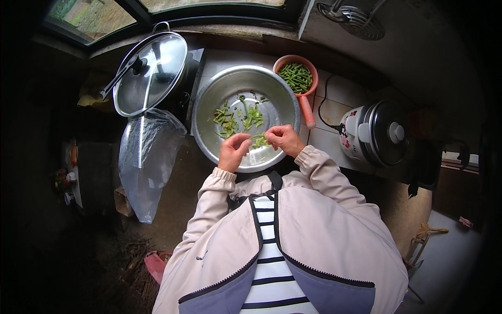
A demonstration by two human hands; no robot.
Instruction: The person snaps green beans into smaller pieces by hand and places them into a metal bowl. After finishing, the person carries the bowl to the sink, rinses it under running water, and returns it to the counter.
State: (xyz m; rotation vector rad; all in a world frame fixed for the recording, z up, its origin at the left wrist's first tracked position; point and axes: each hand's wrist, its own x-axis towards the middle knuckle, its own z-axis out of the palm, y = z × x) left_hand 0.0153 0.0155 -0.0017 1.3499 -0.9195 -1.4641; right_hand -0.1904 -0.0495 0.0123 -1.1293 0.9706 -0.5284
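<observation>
Over the near side of a wide metal basin (pixel 204 117), my left hand (pixel 233 151) and my right hand (pixel 287 139) pinch the two ends of one thin green bean (pixel 257 136). The bean spans the short gap between my fingertips. Beneath and beyond it, several green bean pieces and pale leafy scraps (pixel 227 123) lie scattered on the basin's floor. One longer curled bean (pixel 244 104) rests among them. Cut green bean lengths (pixel 295 77) fill an orange plastic ladle (pixel 308 114) standing just right of the basin, its handle pointing toward me.
To the left, a pan with a glass lid (pixel 157 74) sits on a stove; a clear plastic bag (pixel 143 168) hangs below it. A flowered rice cooker (pixel 372 133) with a black cord (pixel 321 102) stands right. Metal strainers (pixel 361 23) hang on the wall.
</observation>
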